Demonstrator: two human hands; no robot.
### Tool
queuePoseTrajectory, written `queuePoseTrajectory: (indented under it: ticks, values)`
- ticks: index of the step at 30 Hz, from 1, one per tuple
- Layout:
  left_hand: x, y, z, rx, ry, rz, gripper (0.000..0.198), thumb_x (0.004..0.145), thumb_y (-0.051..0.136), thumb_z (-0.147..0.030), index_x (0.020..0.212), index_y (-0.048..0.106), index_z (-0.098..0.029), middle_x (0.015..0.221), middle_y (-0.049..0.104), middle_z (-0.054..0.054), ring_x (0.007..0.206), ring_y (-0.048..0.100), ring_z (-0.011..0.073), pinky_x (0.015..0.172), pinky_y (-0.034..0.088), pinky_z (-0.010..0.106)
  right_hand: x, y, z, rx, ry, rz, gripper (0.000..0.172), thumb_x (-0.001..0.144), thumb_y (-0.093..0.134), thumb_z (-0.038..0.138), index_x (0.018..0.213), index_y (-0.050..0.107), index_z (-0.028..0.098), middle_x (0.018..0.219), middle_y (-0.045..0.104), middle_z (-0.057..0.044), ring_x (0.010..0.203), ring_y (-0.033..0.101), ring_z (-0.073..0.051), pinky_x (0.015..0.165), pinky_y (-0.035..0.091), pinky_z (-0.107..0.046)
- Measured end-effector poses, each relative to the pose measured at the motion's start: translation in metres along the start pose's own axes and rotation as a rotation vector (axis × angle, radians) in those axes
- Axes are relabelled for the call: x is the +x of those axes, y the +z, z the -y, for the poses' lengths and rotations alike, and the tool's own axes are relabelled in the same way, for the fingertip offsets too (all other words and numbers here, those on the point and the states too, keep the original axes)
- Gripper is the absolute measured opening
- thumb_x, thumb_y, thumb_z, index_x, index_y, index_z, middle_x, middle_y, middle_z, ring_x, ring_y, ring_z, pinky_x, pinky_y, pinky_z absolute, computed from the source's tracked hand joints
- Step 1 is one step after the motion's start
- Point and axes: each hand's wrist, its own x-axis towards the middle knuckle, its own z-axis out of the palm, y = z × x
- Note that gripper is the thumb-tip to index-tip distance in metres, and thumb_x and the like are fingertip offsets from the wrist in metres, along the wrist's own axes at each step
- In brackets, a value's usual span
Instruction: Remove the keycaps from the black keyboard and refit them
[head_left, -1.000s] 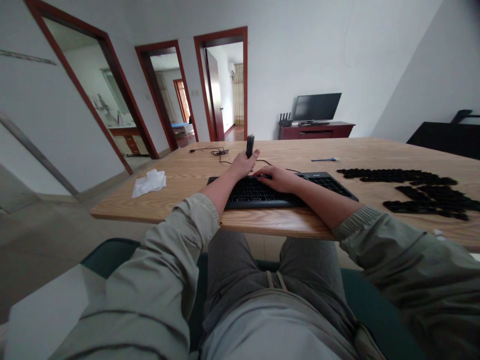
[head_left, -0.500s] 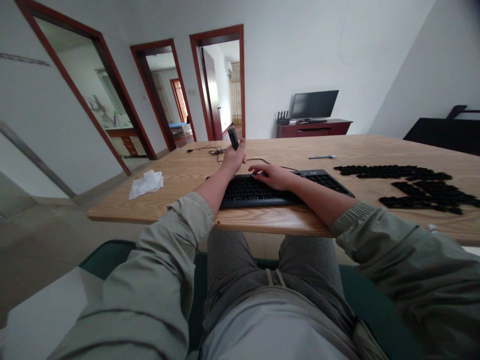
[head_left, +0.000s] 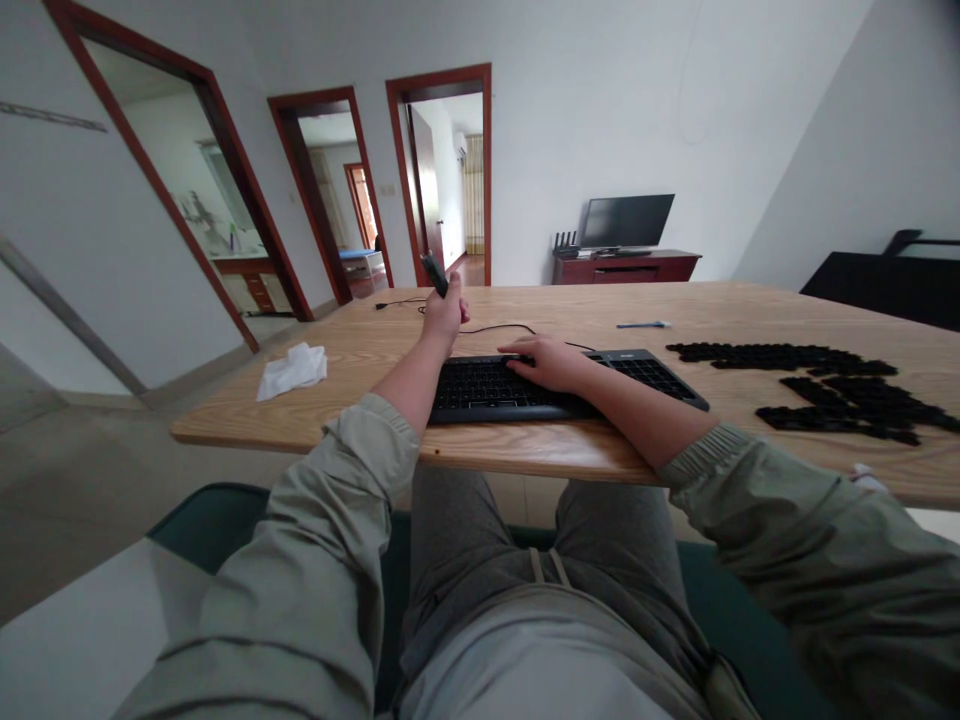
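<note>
My left hand (head_left: 445,316) is raised above the wooden table (head_left: 360,355), closed round a small dark stick-shaped tool (head_left: 434,273) that leans up and to the left. It hovers beyond the left end of a black keyboard (head_left: 517,385). My right hand (head_left: 546,362) lies on the keyboard's middle with its fingers curled down on the top rows; nothing shows in it. A black cable (head_left: 491,328) runs from behind the keyboard toward the table's far left.
Rows of loose black keycaps (head_left: 817,380) cover the table's right side. A crumpled white tissue (head_left: 291,369) lies at the left edge, a blue pen (head_left: 639,324) farther back. Open doorways, a monitor (head_left: 627,220) on a red cabinet and a dark bench stand behind.
My left hand has carried the dark tool leftward and away from the keyboard, tilting it from upright to leaning left. My right hand has stayed on the keys.
</note>
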Motion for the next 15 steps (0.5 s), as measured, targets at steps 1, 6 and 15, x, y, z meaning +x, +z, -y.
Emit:
queuePoseTrajectory:
  ticks: [1, 6, 15]
  values:
    - [0.0, 0.0, 0.0, 0.001, 0.001, 0.005, 0.053, 0.091, 0.039, -0.07, 0.091, 0.056, -0.021, 0.054, 0.044, -0.006, 0.047, 0.046, 0.0086, 0.049, 0.038, 0.021, 0.002, -0.001, 0.001, -0.03, -0.025, 0.021, 0.035, 0.093, 0.053, 0.027, 0.123, 0.068, 0.018, 0.119, 0.071, -0.01, 0.106, 0.065, -0.022, 0.098, 0.046, -0.035]
    - [-0.003, 0.002, 0.001, 0.014, 0.024, 0.051, 0.054, 0.09, 0.04, -0.071, 0.077, 0.053, -0.02, 0.053, 0.043, -0.004, 0.047, 0.046, 0.0082, 0.049, 0.039, 0.021, 0.004, -0.01, 0.006, -0.169, 0.017, 0.076, 0.024, 0.09, 0.055, 0.025, 0.105, 0.073, 0.019, 0.097, 0.074, -0.009, 0.087, 0.067, -0.022, 0.082, 0.049, -0.033]
    - [-0.004, 0.0, 0.001, 0.046, 0.058, 0.071, 0.051, 0.091, 0.043, -0.067, 0.07, 0.051, -0.02, 0.053, 0.046, -0.003, 0.047, 0.047, 0.0088, 0.05, 0.039, 0.023, -0.023, -0.039, -0.016, -0.22, -0.036, 0.215, 0.033, 0.084, 0.054, 0.011, 0.105, 0.077, 0.021, 0.111, 0.074, -0.008, 0.101, 0.067, -0.023, 0.098, 0.047, -0.033]
